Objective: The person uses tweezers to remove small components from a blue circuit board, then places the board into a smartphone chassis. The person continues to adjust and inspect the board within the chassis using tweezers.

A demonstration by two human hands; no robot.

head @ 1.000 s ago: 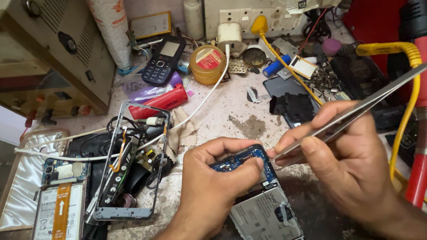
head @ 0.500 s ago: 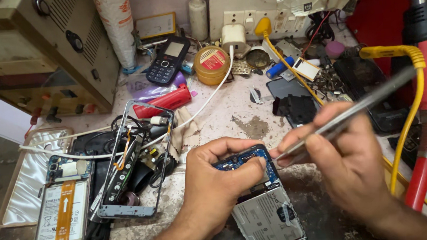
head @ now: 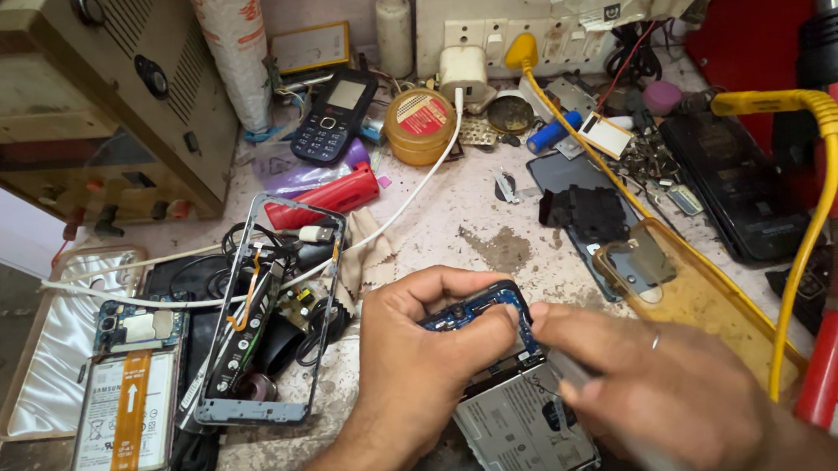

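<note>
So two hands here: left hand (head: 427, 348) clamped on one opened phone (head: 509, 396), right hand (head: 665, 385) gripping tweezers (head: 571, 372), round yellow red-labelled tin (head: 420, 125) near the bench's back edge.

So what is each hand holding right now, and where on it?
Left hand grips the opened phone by its top end; right hand pinches the tweezers near the tip.

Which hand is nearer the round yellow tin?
Left. The left hand sits below the round yellow tin; the right hand is lower and further right.
</note>
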